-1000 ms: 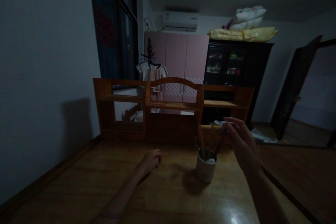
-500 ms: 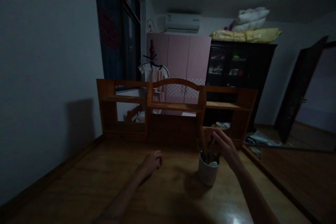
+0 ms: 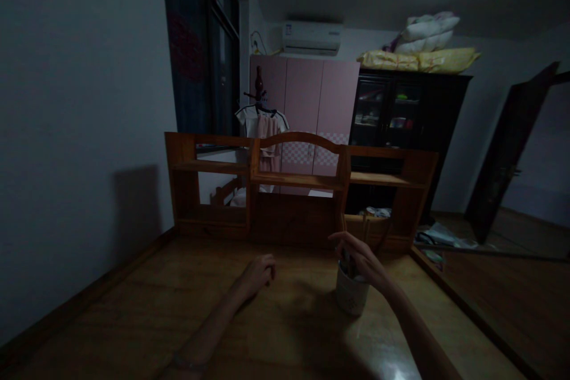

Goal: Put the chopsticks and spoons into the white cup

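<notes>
A pale cup with a small dark pattern stands upright on the wooden desktop, holding several thin sticks that look like utensils or chopsticks. Over its mouth is my right hand, the index finger pointing left and the other fingers curled down among the sticks. What those fingers grip is hidden in the dim light. My left hand rests on the desktop left of the cup, apart from it, its fingers curled in and nothing visible in them.
A wooden shelf unit runs along the back of the desktop. The white wall borders the left side, and a raised wooden edge the right. Beyond are a pink wardrobe and a dark cabinet.
My right hand has moved left and lower over the cup, from the sticks' upper ends toward the rim. Some sticks now lean to the right. My left hand has stayed put.
</notes>
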The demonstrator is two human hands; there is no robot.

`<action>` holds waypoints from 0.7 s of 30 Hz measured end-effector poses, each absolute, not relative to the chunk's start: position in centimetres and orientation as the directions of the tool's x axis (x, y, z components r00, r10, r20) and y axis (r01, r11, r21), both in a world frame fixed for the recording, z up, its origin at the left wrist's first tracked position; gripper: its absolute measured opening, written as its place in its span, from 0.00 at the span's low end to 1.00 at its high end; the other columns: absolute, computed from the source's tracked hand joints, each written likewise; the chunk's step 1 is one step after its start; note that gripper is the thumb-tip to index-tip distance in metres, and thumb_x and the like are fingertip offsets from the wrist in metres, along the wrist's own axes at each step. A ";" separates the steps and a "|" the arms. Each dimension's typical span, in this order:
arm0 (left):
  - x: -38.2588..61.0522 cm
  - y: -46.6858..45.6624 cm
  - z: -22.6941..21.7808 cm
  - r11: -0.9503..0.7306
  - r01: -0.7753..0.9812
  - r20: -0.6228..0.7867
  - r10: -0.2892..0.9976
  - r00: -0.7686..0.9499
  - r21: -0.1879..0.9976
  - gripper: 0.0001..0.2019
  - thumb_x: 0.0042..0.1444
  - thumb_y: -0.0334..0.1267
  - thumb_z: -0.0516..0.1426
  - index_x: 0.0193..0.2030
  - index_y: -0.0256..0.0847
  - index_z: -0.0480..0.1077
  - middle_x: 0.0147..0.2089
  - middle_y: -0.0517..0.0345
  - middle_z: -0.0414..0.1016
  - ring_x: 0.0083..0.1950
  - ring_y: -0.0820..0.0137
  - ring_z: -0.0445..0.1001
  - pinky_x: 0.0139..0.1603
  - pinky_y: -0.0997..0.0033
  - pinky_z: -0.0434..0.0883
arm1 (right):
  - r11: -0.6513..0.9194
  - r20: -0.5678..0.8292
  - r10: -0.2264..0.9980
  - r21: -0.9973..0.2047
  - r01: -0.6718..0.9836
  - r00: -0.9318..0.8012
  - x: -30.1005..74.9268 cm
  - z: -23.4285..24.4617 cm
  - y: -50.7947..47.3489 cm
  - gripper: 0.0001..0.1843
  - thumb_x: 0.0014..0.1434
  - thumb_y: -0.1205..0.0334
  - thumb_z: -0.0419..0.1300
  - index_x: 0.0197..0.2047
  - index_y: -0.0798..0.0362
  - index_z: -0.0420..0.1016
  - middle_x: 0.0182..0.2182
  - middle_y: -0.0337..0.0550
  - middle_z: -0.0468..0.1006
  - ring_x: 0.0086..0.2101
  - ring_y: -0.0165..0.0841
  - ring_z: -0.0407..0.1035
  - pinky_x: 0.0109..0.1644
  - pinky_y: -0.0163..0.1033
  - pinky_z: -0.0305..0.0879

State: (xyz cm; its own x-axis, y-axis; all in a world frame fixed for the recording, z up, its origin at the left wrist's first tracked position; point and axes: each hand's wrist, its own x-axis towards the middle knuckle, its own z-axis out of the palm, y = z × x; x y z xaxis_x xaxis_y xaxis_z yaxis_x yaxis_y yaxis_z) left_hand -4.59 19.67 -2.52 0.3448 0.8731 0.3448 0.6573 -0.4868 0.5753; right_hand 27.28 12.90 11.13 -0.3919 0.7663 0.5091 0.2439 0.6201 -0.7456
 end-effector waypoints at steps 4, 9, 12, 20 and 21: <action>-4.6 19.6 -2.5 -0.492 0.655 0.344 0.871 0.352 0.574 0.14 0.46 0.24 0.45 0.24 0.38 0.70 0.32 0.59 0.69 0.29 0.75 0.69 0.28 0.78 0.64 | 0.615 0.487 0.771 -0.737 0.280 -0.411 27.0 10.9 12.8 0.22 0.67 0.47 0.44 0.52 0.52 0.69 0.29 0.40 0.72 0.28 0.31 0.65 0.33 0.35 0.62; -4.5 19.6 -2.5 -0.495 0.652 0.348 0.869 0.352 0.574 0.13 0.46 0.24 0.46 0.24 0.38 0.70 0.32 0.59 0.69 0.31 0.74 0.70 0.30 0.78 0.65 | 0.586 0.461 0.803 -0.728 0.356 -0.378 26.8 10.7 12.6 0.21 0.67 0.48 0.45 0.52 0.51 0.70 0.31 0.40 0.74 0.28 0.30 0.66 0.33 0.34 0.63; -4.6 19.6 -2.4 -0.499 0.649 0.346 0.866 0.360 0.574 0.13 0.46 0.24 0.46 0.24 0.38 0.70 0.32 0.58 0.70 0.33 0.73 0.70 0.31 0.78 0.65 | 0.591 0.477 0.805 -0.687 0.422 -0.352 26.8 10.9 12.3 0.19 0.68 0.50 0.46 0.52 0.50 0.70 0.33 0.40 0.75 0.34 0.32 0.69 0.40 0.36 0.64; -4.5 19.6 -2.5 -0.485 0.662 0.344 0.874 0.344 0.571 0.14 0.46 0.24 0.46 0.24 0.38 0.70 0.32 0.59 0.70 0.30 0.74 0.69 0.29 0.78 0.64 | 0.701 0.832 0.539 -0.357 0.617 -0.131 25.6 16.4 5.7 0.14 0.66 0.60 0.51 0.53 0.49 0.69 0.44 0.46 0.75 0.41 0.36 0.71 0.43 0.39 0.67; -4.5 19.7 -2.5 -0.485 0.663 0.344 0.874 0.343 0.571 0.14 0.46 0.24 0.46 0.24 0.38 0.70 0.32 0.59 0.70 0.30 0.74 0.69 0.29 0.78 0.64 | 0.725 0.881 0.454 -0.281 0.628 -0.130 25.4 17.1 3.9 0.15 0.65 0.61 0.52 0.54 0.48 0.69 0.45 0.47 0.75 0.42 0.37 0.71 0.44 0.40 0.68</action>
